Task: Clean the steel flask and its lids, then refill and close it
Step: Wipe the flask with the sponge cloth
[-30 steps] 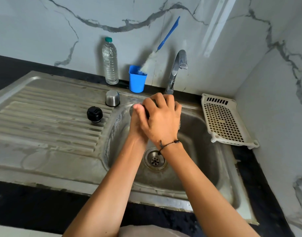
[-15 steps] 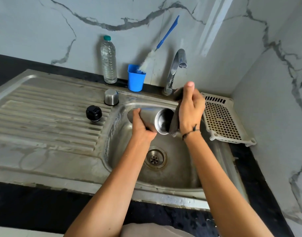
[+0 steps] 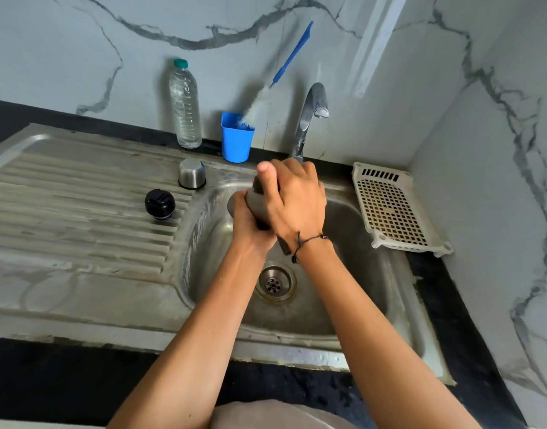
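Head view shows both hands — left hand (image 3: pixel 250 224) and right hand (image 3: pixel 297 202) — gripping the flask (image 3: pixel 256 205) over the sink (image 3: pixel 352 308), likely mid-wash — rinsing under the tap (image 3: pixel 309 119) seems next.

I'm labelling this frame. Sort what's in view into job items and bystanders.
Job: steel flask held in left hand and right hand; steel cap; black stopper; tap; bottle brush; sink.
Bystanders: water bottle; blue cup; white rack.
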Demonstrator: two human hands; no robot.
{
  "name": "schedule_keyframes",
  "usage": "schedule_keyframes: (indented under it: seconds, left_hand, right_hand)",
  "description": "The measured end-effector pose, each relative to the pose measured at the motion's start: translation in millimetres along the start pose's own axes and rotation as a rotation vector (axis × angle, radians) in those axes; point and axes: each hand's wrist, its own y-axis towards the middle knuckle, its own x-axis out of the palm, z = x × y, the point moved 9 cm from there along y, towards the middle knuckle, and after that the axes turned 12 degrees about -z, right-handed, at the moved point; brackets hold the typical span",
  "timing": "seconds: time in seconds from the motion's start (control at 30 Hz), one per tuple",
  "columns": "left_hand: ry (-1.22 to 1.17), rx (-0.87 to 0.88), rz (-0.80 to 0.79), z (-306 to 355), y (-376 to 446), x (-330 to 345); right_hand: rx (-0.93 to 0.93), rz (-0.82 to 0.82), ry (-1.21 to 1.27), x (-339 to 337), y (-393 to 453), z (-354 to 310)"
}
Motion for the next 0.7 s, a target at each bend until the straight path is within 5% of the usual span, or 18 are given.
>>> schedule_keyframes:
  seconds: [0.2,0.37,0.7]
  left_hand:
    - [0.015,-0.075,0.205,-1.5,-5.1,-17.9]
    - [0.238,-0.081,0.137,6.5,-9.9,-8.1]
    - [0.958,-0.067,-0.056,8.7,-15.8,25.2]
  right_hand:
    - [0.327,-0.025,0.347,-10.9,21.7,62.7]
    - [0.636,-0.096,1.595,42.7,13.9,104.8]
    - [0.522,0.032,1.781,1.1,41.0,90.3]
